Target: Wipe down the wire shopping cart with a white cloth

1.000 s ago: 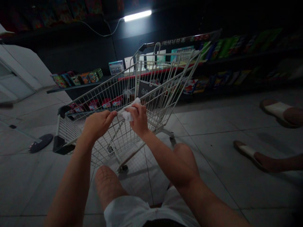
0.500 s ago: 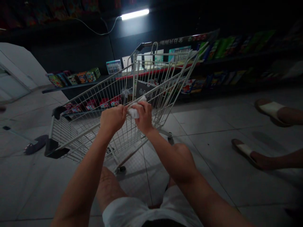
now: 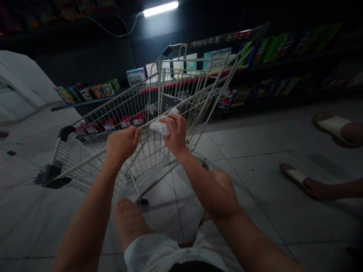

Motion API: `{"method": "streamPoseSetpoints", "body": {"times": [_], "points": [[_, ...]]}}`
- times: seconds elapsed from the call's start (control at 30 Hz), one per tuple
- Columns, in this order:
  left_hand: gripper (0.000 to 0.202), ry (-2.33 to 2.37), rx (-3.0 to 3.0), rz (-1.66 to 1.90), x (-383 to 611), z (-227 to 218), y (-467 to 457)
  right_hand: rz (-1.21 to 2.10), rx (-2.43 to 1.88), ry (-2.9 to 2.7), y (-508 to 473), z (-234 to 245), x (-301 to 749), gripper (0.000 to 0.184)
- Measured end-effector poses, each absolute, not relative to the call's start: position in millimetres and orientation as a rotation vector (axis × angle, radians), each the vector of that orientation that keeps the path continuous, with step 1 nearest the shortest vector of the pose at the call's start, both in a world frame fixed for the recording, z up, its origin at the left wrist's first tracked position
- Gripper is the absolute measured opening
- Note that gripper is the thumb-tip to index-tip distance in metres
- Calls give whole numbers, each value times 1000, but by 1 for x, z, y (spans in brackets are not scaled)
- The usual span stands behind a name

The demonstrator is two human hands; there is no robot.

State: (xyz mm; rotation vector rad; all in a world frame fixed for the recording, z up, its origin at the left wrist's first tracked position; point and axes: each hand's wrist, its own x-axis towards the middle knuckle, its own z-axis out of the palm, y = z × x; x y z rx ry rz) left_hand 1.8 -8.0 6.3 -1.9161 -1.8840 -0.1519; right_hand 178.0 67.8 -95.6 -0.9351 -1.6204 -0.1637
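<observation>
A person's left hand (image 3: 122,143) curls its fingers closed around the top rail (image 3: 85,160) of a white wire shopping cart (image 3: 113,102), while the right hand (image 3: 175,134) grips a crumpled white cloth (image 3: 162,126) against that rail. Through the mesh, colorful boxes (image 3: 98,90) sit on a black store shelf (image 3: 85,102); the dim light hides whether the basket holds anything.

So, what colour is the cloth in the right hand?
The cloth is white, shown best in the head view.

Fluoro tube (image 3: 160,8) on wall; boxed goods (image 3: 87,91) on blk shelves (image 3: 85,103); other person's sandals (image 3: 333,126) rt.
</observation>
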Motion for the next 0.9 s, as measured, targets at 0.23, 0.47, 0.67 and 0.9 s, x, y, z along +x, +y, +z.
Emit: {"method": "streamPoseSetpoints", "body": {"times": [0.23,0.47,0.67,0.9], "points": [[57,-1912,-1901,-160,-10,6,-10,48,-1089,-1947,49,-185,162,38],[61,-2017,-1920,-100,-16,15,-11,-49,-966,-1800,52,-145,193,37],[60,-1936,-1941,-263,35,32,7,-194,-919,-1575,92,-80,203,27],[55,-1847,-2084,-271,78,27,42,21,-1140,-1929,64,-190,186,33]]}}
